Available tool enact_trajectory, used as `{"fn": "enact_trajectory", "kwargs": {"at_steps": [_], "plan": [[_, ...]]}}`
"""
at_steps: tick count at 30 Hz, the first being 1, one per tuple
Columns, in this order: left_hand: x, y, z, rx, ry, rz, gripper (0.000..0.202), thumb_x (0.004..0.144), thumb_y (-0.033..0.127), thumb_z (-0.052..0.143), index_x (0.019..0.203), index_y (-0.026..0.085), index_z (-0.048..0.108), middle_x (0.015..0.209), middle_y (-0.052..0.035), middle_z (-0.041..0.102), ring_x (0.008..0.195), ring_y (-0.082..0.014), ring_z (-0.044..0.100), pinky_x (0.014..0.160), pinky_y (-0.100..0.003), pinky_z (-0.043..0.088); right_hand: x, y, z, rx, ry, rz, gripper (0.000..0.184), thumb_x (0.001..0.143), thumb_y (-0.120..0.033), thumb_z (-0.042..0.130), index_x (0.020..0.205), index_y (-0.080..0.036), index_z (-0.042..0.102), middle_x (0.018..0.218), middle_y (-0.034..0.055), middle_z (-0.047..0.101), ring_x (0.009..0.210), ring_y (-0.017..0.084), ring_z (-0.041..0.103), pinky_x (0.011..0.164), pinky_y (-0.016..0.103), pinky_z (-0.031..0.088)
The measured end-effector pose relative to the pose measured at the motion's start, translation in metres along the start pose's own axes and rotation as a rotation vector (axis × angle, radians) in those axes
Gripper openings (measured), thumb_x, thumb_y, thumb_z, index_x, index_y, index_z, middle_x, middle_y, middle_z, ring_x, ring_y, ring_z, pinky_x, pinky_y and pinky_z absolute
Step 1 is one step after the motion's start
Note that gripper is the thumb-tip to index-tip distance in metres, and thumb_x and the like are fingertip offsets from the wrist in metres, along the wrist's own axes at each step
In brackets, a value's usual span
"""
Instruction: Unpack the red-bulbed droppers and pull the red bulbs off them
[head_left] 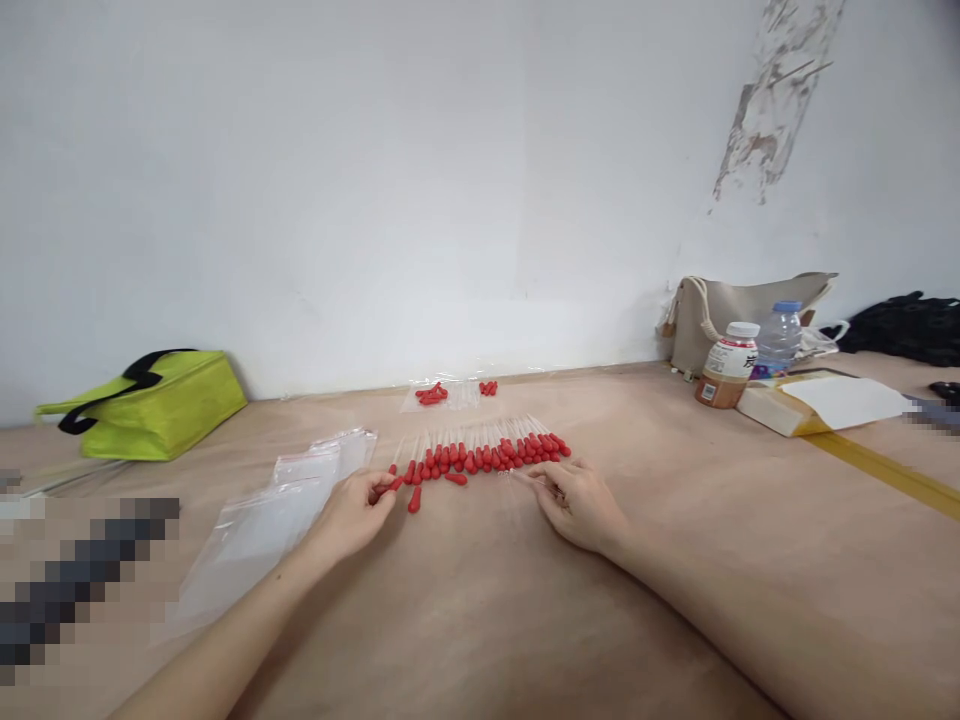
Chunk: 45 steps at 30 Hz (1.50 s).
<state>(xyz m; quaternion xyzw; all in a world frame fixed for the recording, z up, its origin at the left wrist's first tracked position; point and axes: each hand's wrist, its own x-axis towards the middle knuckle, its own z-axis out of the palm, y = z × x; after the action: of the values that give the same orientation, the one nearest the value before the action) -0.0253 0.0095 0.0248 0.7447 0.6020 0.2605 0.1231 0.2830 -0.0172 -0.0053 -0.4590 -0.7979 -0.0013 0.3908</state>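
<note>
A row of glass droppers with red rubber bulbs [472, 458] lies across the middle of the brown table, tubes pointing toward the wall. At the row's left end, my left hand [358, 512] pinches a red rubber bulb [395, 484]. My right hand [576, 502], in front of the row's right part, is closed on thin clear tubes [513, 482]; their exact number is hard to make out. Two loose red bulbs, one upright-looking [414, 499] and one on its side [456, 479], lie between my hands, nearer the row's left end.
Clear zip bags [259, 515] lie left of my left hand. Small bags of red bulbs [432, 394] rest near the wall. A yellow-green bag [169, 405] stands at left. A drink bottle [727, 366], a water bottle [780, 338] and a grey bag [694, 330] stand at right.
</note>
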Motion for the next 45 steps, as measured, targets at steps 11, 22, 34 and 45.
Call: {"fn": "enact_trajectory", "kwargs": {"at_steps": [11, 22, 34, 45], "plan": [[0.003, -0.008, 0.013, -0.18, -0.071, -0.08, 0.031, 0.072, 0.049, 0.05, 0.076, 0.019, 0.053, 0.068, 0.0009, 0.06, 0.06, -0.0145, 0.056, 0.057, -0.025, 0.041, -0.004, -0.005, 0.006, -0.191, -0.015, -0.103, 0.014, 0.078, -0.014, 0.044, 0.08, -0.019, 0.057, 0.07, 0.0009, 0.063, 0.069, 0.014, 0.054, 0.07, 0.028, 0.026], [0.004, 0.044, 0.023, 0.293, 0.144, 0.489, 0.02, 0.078, 0.038, 0.051, 0.088, 0.022, 0.059, 0.087, -0.0034, 0.056, 0.086, -0.0201, 0.049, 0.077, -0.033, 0.036, -0.001, -0.019, 0.006, -0.141, -0.091, -0.086, 0.026, 0.076, -0.043, 0.055, 0.086, -0.019, 0.059, 0.087, 0.0046, 0.063, 0.083, 0.019, 0.054, 0.077, 0.032, 0.029], [0.03, 0.048, 0.017, 0.097, 0.096, 0.363, 0.019, 0.081, 0.034, 0.045, 0.079, 0.018, 0.054, 0.081, -0.0035, 0.06, 0.077, -0.0177, 0.054, 0.069, -0.029, 0.04, 0.001, -0.009, 0.007, -0.011, -0.025, 0.143, 0.021, 0.084, -0.034, 0.044, 0.09, -0.02, 0.058, 0.072, 0.0008, 0.063, 0.075, 0.016, 0.056, 0.075, 0.031, 0.034], [0.017, -0.013, -0.005, -0.204, -0.117, -0.249, 0.036, 0.06, 0.051, 0.06, 0.07, 0.017, 0.051, 0.053, 0.0012, 0.061, 0.047, -0.0151, 0.058, 0.048, -0.024, 0.042, 0.001, -0.008, 0.01, -0.017, -0.045, 0.174, 0.019, 0.083, -0.034, 0.045, 0.088, -0.02, 0.057, 0.07, -0.0008, 0.062, 0.071, 0.015, 0.056, 0.074, 0.031, 0.033]]}}
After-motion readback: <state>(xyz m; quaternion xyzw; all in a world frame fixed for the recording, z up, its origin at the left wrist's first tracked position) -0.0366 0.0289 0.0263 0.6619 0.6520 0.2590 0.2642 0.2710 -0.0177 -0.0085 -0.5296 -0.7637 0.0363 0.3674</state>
